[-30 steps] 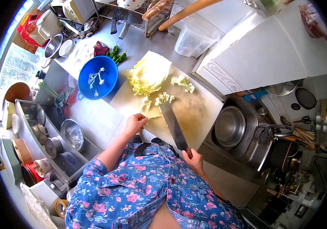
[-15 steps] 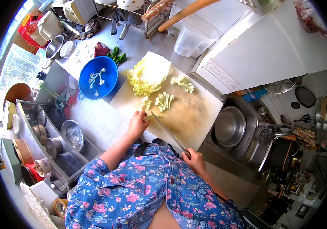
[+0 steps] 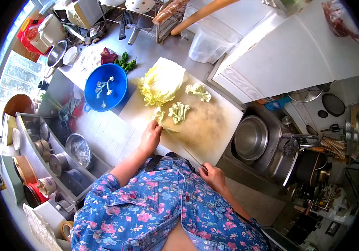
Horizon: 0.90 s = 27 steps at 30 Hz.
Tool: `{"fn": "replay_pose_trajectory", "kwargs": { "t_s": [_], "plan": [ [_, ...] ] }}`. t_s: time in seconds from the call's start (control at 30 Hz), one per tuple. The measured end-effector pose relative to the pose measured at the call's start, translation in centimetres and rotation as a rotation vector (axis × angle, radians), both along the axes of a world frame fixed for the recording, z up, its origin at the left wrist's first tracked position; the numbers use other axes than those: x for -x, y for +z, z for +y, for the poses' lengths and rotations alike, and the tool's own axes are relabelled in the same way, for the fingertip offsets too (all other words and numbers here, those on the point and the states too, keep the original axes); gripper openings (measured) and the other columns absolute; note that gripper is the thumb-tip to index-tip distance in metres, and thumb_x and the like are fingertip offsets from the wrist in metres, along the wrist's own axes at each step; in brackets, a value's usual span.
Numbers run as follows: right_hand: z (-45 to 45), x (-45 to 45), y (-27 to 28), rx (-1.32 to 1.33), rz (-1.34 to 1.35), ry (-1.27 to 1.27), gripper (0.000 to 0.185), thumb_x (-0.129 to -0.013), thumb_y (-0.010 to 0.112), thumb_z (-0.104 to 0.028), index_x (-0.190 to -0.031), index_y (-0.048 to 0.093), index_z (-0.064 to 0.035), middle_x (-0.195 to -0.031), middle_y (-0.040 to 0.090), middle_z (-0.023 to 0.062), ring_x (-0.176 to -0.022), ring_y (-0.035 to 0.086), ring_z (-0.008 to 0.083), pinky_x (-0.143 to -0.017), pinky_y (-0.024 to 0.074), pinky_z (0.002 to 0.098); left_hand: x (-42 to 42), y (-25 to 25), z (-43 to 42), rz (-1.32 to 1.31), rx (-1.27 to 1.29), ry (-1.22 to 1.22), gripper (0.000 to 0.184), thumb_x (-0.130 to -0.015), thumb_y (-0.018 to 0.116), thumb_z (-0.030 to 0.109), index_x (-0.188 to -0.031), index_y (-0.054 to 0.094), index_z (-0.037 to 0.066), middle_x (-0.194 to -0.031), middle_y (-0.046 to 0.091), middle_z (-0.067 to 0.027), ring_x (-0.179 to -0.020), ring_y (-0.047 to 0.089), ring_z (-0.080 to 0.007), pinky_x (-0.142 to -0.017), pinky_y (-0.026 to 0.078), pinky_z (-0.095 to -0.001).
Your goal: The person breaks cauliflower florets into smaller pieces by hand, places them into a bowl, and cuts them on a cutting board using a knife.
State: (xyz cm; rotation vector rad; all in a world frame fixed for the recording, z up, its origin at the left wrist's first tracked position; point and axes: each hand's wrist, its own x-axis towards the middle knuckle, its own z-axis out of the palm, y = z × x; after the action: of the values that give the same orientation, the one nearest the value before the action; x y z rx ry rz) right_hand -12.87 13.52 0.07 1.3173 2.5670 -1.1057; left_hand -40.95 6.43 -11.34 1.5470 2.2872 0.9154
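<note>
Steel-grey worktop point(image 3: 148, 48) carries a pale cutting board point(image 3: 215, 121), with a blue basin point(image 3: 120, 90) of small white florets beside its left side. A cabbage point(image 3: 162, 81) covers the board's far left part. The knife point(image 3: 185, 149) slants edge-on over the near part, its handle enclosed by the curled right hand point(image 3: 213, 177). The left hand point(image 3: 151, 137), fingers drawn together, pinches the left end of a thin stem point(image 3: 172, 130) near the knife tip. Cauliflower pieces point(image 3: 179, 113) lie just beyond the left hand.
</note>
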Motion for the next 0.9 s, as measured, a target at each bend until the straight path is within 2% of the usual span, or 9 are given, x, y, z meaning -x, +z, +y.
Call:
{"fn": "replay_pose_trajectory", "kwargs": {
  "t_s": [0.1,0.27,0.37,0.67,0.77,0.9],
  "plan": [
    [-0.1,-0.1,0.2,-0.028,0.006,0.012,0.023,-0.085,0.061,-0.026,-0.088,0.056,-0.0047,-0.075,0.064,0.0176,-0.069,0.063,0.0368,-0.061,0.0486,0.0449,-0.1,-0.1,-0.5,0.081,-0.075,-0.027,0.016,-0.073,0.057,0.001,-0.088,0.061,0.004,-0.099,0.052,-0.0133,-0.091,0.057,-0.0304,-0.070,0.052,-0.0386],
    [0.0,0.2,1.6,-0.082,0.022,0.053,0.020,-0.085,0.062,-0.023,-0.086,0.055,-0.0041,-0.075,0.064,0.0178,-0.067,0.063,0.0365,-0.059,0.0491,0.0445,-0.1,-0.4,-1.2,0.100,-0.060,-0.093,0.019,-0.073,0.057,0.002,-0.091,0.061,0.005,-0.103,0.052,-0.0118,-0.090,0.057,-0.0280,-0.070,0.053,-0.0357],
    [-0.1,0.1,1.1,-0.112,0.022,0.049,0.018,-0.080,0.068,-0.018,-0.087,0.060,-0.0036,-0.072,0.063,0.0166,-0.065,0.064,0.0331,-0.057,0.0494,0.0392,-0.1,-0.5,-1.3,0.102,-0.054,-0.108,0.019,-0.072,0.057,0.002,-0.091,0.060,0.005,-0.103,0.052,-0.0113,-0.091,0.057,-0.0274,-0.070,0.053,-0.0355],
    [0.5,0.5,1.3,-0.109,-0.061,0.138,0.020,-0.084,0.063,-0.022,-0.085,0.054,-0.0040,-0.072,0.063,0.0177,-0.066,0.062,0.0373,-0.057,0.0480,0.0439,-0.1,-0.6,-1.4,0.120,-0.068,-0.133,0.020,-0.072,0.057,0.001,-0.091,0.062,0.006,-0.104,0.052,-0.0109,-0.093,0.057,-0.0271,-0.071,0.053,-0.0348],
    [0.6,1.5,-0.2,-0.035,-0.209,0.134,0.024,-0.088,0.057,-0.027,-0.090,0.052,-0.0038,-0.081,0.063,0.0197,-0.075,0.063,0.0392,-0.063,0.0487,0.0489,-0.2,-0.5,-1.4,0.106,-0.048,-0.125,0.020,-0.072,0.058,0.001,-0.091,0.062,0.006,-0.104,0.052,-0.0111,-0.092,0.058,-0.0269,-0.072,0.054,-0.0347],
    [0.3,1.6,-3.0,-0.006,-0.100,0.041,0.027,-0.088,0.059,-0.030,-0.088,0.054,-0.0028,-0.077,0.063,0.0201,-0.077,0.063,0.0374,-0.064,0.0490,0.0471,-0.1,-0.5,-1.6,0.074,-0.049,-0.109,0.018,-0.074,0.059,0.000,-0.090,0.062,0.006,-0.102,0.053,-0.0122,-0.088,0.059,-0.0283,-0.070,0.052,-0.0363]
  ]
}}
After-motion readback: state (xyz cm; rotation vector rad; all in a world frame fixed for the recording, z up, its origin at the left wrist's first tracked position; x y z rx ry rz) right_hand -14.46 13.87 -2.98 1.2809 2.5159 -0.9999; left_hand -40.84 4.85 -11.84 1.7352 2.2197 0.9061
